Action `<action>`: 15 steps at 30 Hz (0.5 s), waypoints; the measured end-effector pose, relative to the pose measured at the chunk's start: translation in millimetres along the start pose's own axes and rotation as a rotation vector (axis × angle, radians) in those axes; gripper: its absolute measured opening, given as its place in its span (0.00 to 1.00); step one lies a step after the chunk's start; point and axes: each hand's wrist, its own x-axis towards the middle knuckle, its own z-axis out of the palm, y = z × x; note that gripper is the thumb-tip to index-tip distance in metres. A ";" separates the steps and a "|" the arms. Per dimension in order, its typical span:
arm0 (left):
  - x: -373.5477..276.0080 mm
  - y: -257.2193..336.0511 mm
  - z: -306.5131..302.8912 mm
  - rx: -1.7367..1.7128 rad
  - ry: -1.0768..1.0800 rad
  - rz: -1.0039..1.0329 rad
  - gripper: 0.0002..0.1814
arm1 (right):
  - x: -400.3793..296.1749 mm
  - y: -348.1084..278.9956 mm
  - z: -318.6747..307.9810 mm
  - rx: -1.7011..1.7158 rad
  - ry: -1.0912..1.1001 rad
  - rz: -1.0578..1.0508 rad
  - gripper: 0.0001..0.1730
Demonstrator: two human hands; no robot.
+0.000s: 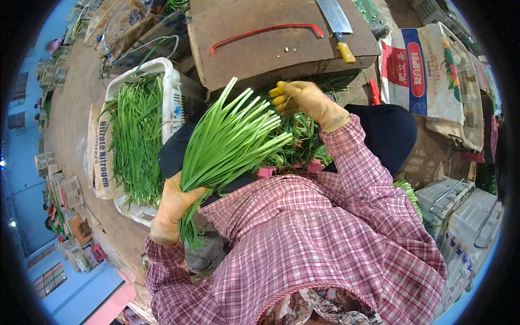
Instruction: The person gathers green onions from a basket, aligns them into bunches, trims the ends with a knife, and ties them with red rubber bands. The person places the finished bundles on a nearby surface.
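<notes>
My left hand [176, 209], in a pale glove, grips a bunch of green garlic chives [227, 148] near the leafy end. The white stem ends fan out up and to the right, and the leaf tips hang below my fist. Just beyond the stem ends is my right hand [310, 101], gloved with yellow fingertips. Its fingers are bent, and whether they pinch anything is hidden. Below that hand, loose chive leaves and trimmings [298, 136] lie between my knees.
A white plastic crate [166, 87] full of chives stands at my left. Ahead, a brown board-topped block [252, 44] bears a cleaver [335, 18] with a yellow handle and a red strip [266, 27]. A printed fertilizer sack [432, 73] and grey crates [443, 203] are at right.
</notes>
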 end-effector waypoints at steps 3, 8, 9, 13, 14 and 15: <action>1.2 0.3 5.1 0.044 -0.016 0.057 0.22 | -0.5 0.9 27.1 -0.239 -0.118 -0.094 0.20; 1.7 -3.9 5.4 0.063 -0.027 0.039 0.23 | 8.8 9.6 14.4 -0.332 -0.025 -0.032 0.19; -3.0 -0.2 5.1 0.058 -0.011 0.023 0.22 | 12.6 12.9 8.1 -0.285 0.070 -0.078 0.20; -12.4 12.7 -6.5 -0.067 -0.011 -0.131 0.21 | 15.7 9.4 -50.3 -1.051 0.529 -0.049 0.19; -7.5 3.1 -9.8 -0.023 0.020 -0.099 0.21 | 29.5 27.8 -60.1 -0.816 0.369 -0.079 0.22; -10.0 -0.4 -6.7 -0.079 0.031 -0.104 0.21 | 1.1 3.1 -13.5 -0.578 0.183 -0.121 0.26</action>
